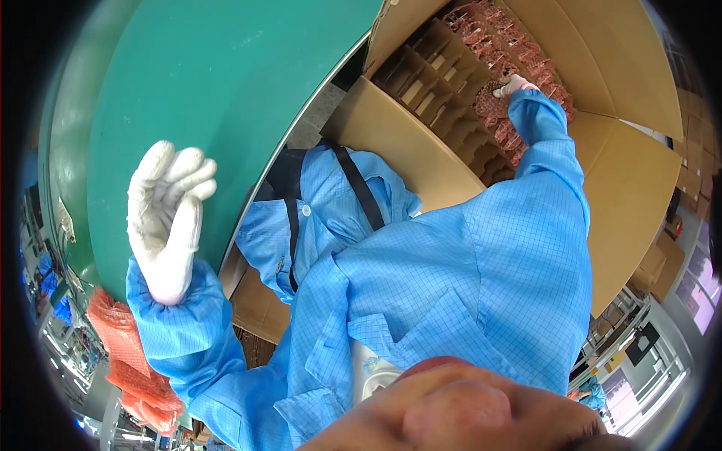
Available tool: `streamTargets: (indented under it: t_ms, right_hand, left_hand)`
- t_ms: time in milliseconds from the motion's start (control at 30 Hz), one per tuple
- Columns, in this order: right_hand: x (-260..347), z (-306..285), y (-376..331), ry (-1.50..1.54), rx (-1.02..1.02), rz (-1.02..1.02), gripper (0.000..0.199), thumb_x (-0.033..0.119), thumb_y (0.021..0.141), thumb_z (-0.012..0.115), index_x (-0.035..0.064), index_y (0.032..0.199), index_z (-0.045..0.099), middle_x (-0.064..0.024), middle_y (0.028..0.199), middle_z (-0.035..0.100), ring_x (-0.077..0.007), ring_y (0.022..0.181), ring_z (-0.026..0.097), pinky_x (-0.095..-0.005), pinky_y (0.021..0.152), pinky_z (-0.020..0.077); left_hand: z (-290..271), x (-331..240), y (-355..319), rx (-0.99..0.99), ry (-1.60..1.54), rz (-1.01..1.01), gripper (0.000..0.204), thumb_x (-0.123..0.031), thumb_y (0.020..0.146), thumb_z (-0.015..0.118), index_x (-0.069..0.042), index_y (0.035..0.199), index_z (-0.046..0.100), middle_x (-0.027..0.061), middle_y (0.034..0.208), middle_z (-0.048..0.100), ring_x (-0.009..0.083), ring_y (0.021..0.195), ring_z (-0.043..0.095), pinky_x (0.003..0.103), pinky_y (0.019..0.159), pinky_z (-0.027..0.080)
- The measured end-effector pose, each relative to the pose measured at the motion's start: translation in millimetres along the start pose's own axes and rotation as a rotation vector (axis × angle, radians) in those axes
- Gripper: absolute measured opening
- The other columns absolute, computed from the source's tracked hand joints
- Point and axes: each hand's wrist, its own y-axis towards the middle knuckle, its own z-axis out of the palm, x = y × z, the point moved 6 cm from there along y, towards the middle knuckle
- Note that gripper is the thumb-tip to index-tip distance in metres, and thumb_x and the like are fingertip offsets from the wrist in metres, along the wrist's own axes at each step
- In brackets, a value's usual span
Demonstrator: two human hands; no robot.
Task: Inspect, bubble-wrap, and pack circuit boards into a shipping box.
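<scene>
My left hand (167, 218), in a white glove, is raised over the green tabletop (248, 83) with its fingers apart and slightly curled, nothing in it. At the right, my right hand (514, 86), gloved too, reaches down into a large cardboard box (421, 139). Its fingers are closed on a pink bubble-wrap packet (492, 107) among the box's compartments; what the wrap contains cannot be made out. More pink wrapped packets (481, 34) fill the far and right rows. Brown cardboard dividers (432, 71) form the slots at the left of the box.
Open flaps (635, 195) of the box stand out at its right. Pink bubble wrap (128, 353) hangs by the table's near left edge. Another cardboard piece (259, 304) lies below, near my left arm. Shelving and stacked cartons (662, 263) are farther right.
</scene>
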Motion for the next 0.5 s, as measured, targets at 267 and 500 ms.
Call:
streamTargets:
  t_ms: [267, 500]
  right_hand:
    - [56.2, 33.2, -59.9, 0.183, -0.364, 0.285, 0.07, 0.035, 0.068, 0.07, 0.0002, 0.12, 0.038, -0.0214, 0.113, 0.055, -0.0348, 0.103, 0.054, -0.0406, 0.089, 0.0436]
    - [20.7, 13.1, -34.0, -0.072, -0.118, 0.023, 0.063, 0.046, 0.07, 0.065, 0.0004, 0.112, 0.054, -0.0207, 0.116, 0.053, -0.0336, 0.11, 0.05, -0.039, 0.092, 0.0401]
  left_hand:
    - [-15.1, 26.1, -14.4, 0.146, -0.237, -0.21, 0.064, -0.041, 0.087, 0.049, 0.006, 0.127, 0.033, 0.0213, 0.117, 0.05, 0.0323, 0.105, 0.053, 0.039, 0.089, 0.044]
    - [-4.7, 22.4, -7.7, 0.22, -0.98, -0.3, 0.084, -0.056, 0.085, 0.04, 0.009, 0.134, 0.015, 0.0284, 0.136, 0.023, 0.0392, 0.126, 0.027, 0.044, 0.104, 0.028]
